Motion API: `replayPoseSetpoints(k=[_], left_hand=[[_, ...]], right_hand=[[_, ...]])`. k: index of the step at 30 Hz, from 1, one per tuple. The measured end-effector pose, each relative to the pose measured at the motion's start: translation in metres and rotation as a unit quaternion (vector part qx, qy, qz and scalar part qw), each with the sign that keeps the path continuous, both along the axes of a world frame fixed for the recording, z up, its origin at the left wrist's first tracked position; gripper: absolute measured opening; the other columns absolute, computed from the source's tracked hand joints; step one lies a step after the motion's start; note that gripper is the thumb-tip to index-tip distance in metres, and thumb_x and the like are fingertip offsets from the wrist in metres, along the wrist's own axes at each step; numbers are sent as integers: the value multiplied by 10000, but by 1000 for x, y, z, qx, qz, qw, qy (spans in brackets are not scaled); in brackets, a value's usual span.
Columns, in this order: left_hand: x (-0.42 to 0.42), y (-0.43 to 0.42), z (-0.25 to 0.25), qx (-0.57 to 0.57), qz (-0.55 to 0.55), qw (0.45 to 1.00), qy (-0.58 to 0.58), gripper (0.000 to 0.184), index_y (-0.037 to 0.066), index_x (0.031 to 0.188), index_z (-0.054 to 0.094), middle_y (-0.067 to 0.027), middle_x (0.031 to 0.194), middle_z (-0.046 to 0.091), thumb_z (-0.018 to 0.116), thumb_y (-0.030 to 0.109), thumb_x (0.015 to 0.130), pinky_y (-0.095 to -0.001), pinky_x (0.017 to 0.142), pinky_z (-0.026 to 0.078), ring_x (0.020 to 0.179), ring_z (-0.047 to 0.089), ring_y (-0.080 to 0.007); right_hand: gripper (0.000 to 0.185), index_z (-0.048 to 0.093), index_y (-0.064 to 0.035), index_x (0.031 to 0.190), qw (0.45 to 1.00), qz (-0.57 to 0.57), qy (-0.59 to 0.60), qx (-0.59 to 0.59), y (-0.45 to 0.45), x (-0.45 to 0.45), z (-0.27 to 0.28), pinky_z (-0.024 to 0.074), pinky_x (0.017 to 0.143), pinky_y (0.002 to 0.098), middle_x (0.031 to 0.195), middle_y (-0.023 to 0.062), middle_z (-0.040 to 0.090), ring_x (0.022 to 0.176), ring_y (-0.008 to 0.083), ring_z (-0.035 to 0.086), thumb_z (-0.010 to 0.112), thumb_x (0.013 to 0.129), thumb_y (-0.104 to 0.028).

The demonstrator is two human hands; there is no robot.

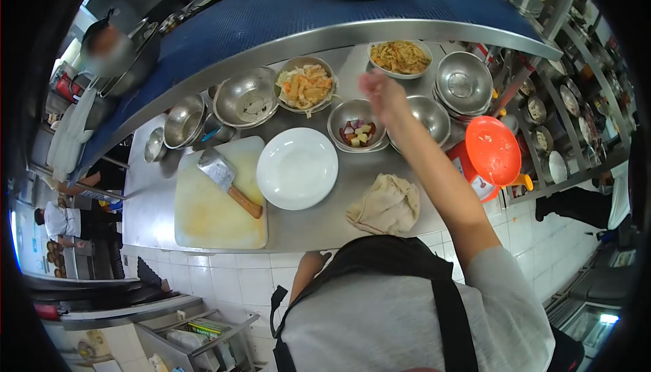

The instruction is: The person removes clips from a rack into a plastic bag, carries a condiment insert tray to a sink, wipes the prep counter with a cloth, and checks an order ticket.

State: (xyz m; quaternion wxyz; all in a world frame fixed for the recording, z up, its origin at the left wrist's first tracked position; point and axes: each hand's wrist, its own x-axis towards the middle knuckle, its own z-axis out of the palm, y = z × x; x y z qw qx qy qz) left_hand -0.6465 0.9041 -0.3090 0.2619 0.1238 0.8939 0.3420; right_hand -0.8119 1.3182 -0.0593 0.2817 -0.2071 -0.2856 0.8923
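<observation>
My right hand (385, 95) is stretched over the counter, smeared by motion, so its fingers and any hold do not show clearly. Just beyond it is a white plate of yellowish shredded food (400, 57). Below the hand sits a steel bowl (338, 126) containing chopped red and pale pieces (358, 132). A second steel bowl (434, 120) is partly behind my wrist. What appears to be my left hand (314, 261) is low beside my apron, below the counter edge, with its fingers hidden. An empty white plate (297, 168) lies nearer me.
A cleaver (227, 181) rests on the cutting board (203, 226) at left. A crumpled cloth (385, 204) lies near the front edge. Behind are a bowl of orange and pale pieces (305, 86) and stacked steel bowls (464, 82). An orange-red container (493, 151) stands right; a shelf (271, 16) overhangs.
</observation>
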Motion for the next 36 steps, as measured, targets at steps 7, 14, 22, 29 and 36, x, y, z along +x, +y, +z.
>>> replayPoseSetpoints(k=[7, 14, 22, 29, 36], left_hand=[[31, -54, -20, -54, 105, 987, -110, 331, 46, 1119, 640, -177, 840, 693, 616, 228, 844, -372, 732, 530, 788, 678, -288], [185, -156, -103, -119, 253, 941, -189, 320, 45, 1166, 615, -130, 864, 692, 551, 178, 882, -296, 593, 534, 717, 669, -182], [259, -172, -99, -78, 315, 904, -279, 340, 52, 1209, 582, -110, 876, 682, 533, 156, 889, -266, 572, 514, 712, 655, -159], [199, -211, -109, 142, 412, 861, -262, 361, 58, 1246, 553, -93, 886, 674, 517, 137, 896, -240, 553, 496, 708, 642, -139], [192, -251, -64, 276, 392, 863, -161, 341, 47, 1230, 560, -70, 883, 657, 491, 97, 900, -211, 566, 476, 698, 604, -106]], right_hand=[[302, 482, -74, 1172, 957, -167, -201, -129, 170, -132, -124, 421, 839, 483, 1087, 78, 495, 965, 276, 500, 471, 890, -181], [430, 364, -88, 1382, 993, 41, -99, 46, 236, -133, -205, 373, 979, 687, 1428, 141, 352, 1237, 422, 420, 341, 964, -183], [386, 300, 46, 1251, 984, -31, -145, -96, 231, -120, -131, 594, 734, 564, 1324, 341, 324, 1073, 658, 404, 317, 884, -72], [332, 307, 165, 1085, 996, 28, -72, -48, 137, -38, -30, 579, 807, 544, 1270, 383, 351, 1070, 687, 392, 372, 779, 53], [205, 487, 86, 959, 986, 132, -101, 30, 38, 102, -24, 474, 970, 576, 1124, 249, 500, 1172, 505, 444, 580, 855, -64]])
